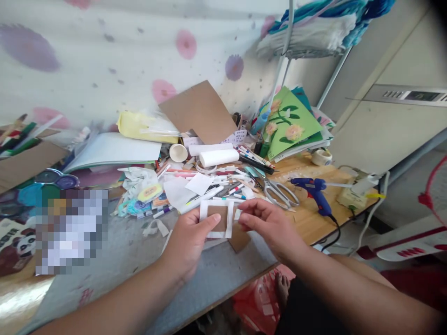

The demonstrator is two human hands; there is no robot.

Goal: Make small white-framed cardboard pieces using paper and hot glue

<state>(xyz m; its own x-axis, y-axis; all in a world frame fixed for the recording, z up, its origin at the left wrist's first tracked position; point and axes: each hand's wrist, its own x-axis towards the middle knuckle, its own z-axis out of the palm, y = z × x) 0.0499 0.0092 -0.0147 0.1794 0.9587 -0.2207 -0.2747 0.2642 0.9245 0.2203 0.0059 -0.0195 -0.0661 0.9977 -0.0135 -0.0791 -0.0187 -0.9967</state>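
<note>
My left hand (188, 242) grips a small brown cardboard square edged with white strips (217, 218), thumb across its lower left corner. My right hand (268, 225) pinches the square's right edge with thumb and fingertips. Both hands hover just above a grey mat (139, 260) near the table's front edge. A second brown cardboard scrap (240, 239) lies on the mat just under the square. Scissors (279, 193) and a blue glue gun (316, 193) lie beyond my right hand.
Markers, pens and paper scraps (209, 186) litter the middle of the wooden table (314, 218). White rolls (218, 156), a large cardboard sheet (200, 111), a green flower card (291, 123) and tape (321, 157) sit behind. A metal rack (289, 56) stands at the back right.
</note>
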